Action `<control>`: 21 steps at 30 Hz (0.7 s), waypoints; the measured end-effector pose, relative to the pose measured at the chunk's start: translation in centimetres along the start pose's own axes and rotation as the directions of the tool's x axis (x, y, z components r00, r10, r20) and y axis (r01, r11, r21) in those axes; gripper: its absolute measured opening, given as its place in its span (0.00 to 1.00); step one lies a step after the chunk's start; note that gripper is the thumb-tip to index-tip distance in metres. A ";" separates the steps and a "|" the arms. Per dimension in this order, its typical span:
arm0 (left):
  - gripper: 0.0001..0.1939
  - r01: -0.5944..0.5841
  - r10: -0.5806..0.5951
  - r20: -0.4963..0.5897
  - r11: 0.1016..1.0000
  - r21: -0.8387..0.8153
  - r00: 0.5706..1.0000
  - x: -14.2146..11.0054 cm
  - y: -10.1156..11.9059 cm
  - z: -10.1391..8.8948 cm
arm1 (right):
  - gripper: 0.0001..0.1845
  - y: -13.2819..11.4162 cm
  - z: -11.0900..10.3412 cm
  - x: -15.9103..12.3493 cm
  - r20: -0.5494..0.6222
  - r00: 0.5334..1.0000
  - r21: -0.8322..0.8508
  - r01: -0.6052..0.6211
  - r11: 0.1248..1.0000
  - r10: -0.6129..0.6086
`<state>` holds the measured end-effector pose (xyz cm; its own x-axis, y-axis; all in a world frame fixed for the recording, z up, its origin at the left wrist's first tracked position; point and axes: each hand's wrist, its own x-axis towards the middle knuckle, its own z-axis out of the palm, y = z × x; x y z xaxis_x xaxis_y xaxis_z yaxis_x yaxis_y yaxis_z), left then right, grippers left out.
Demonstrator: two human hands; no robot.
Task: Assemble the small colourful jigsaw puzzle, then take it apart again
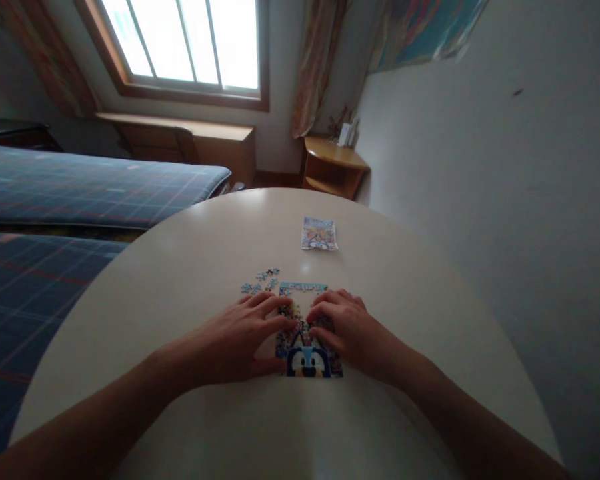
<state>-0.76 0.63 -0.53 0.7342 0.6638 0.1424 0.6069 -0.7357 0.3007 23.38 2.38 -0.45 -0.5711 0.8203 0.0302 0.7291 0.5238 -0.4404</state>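
A partly assembled jigsaw puzzle (309, 361) lies flat on the white table. Its lower part shows a blue cartoon dog's face, and a bare gap shows inside its upper part. At the puzzle's left side is my left hand (247, 337), fingers stretched and apart, with the fingertips resting on the edge and inner pieces. From the right, my right hand (350, 328) reaches over the other side, its fingers bent and spread, the tips touching the pieces. No piece shows held in either hand. Several loose puzzle pieces (251, 289) lie just beyond my left hand.
A small printed packet (319, 234) lies farther back on the round table (220, 230). Beds with plaid mattresses (95, 187) stand to the left. A wooden desk (220, 130) is below the window, a corner shelf (335, 153) behind the table, and a white wall on the right.
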 end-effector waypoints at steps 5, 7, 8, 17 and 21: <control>0.25 -0.001 0.001 -0.006 1.000 -0.007 1.000 0.0 -0.1 0.0 | 0.05 -0.1 0.1 -0.1 -0.007 1.000 0.014 -0.016 1.000 0.016; 0.26 0.002 -0.002 0.005 1.000 0.000 1.000 -0.1 -0.1 0.0 | 0.05 -0.1 0.1 -0.1 -0.017 1.000 0.020 -0.015 1.000 0.016; 0.26 0.004 -0.004 0.010 1.000 0.004 1.000 0.0 -0.1 0.0 | 0.05 -0.1 0.1 0.0 -0.019 1.000 0.026 -0.014 1.000 0.015; 0.25 -0.002 0.002 0.010 1.000 -0.025 1.000 0.0 -0.3 0.0 | 0.11 -0.4 0.3 -0.4 -0.066 0.998 0.126 0.005 0.992 0.003; 0.22 0.032 -0.033 -0.018 0.997 -0.069 0.999 0.2 0.0 0.1 | 0.17 -1.0 -0.2 -0.9 -0.134 0.990 0.199 0.059 0.978 -0.033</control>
<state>-0.60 0.71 -0.64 0.7081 0.6902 0.1492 0.6076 -0.7032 0.3691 23.26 1.18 0.08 -0.5387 0.8262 0.1650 0.6043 0.5153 -0.6076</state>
